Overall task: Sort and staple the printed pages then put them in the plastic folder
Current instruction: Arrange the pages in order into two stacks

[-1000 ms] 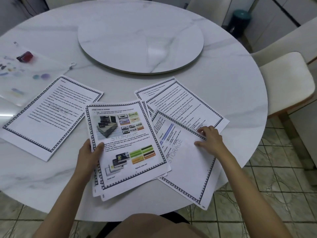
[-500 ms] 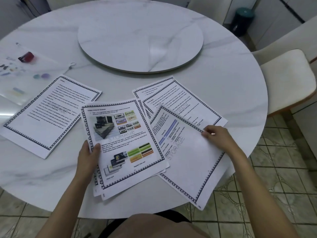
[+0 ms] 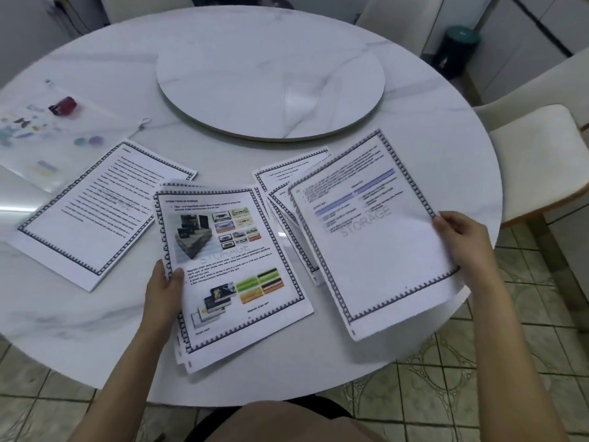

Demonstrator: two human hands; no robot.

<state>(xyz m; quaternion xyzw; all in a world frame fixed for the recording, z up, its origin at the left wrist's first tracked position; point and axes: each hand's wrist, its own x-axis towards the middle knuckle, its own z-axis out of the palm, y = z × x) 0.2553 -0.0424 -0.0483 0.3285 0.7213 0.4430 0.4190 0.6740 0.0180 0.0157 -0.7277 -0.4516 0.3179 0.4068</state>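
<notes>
Home dining area: a round white marble-look table (image 3: 420, 100) carries a matching lazy-Susan turntable (image 3: 271, 81) at its centre. Cream padded chairs stand around it, a wood-framed one (image 3: 535, 161) pulled up at the right and another chair back (image 3: 392, 20) visible at the far side. Patterned beige floor tiles (image 3: 526, 362) run beneath the table's near edge. At the far right a small dark lidded bin (image 3: 455, 49) sits on the floor beside white cabinet fronts (image 3: 529, 65) marked by dark trim lines.
</notes>
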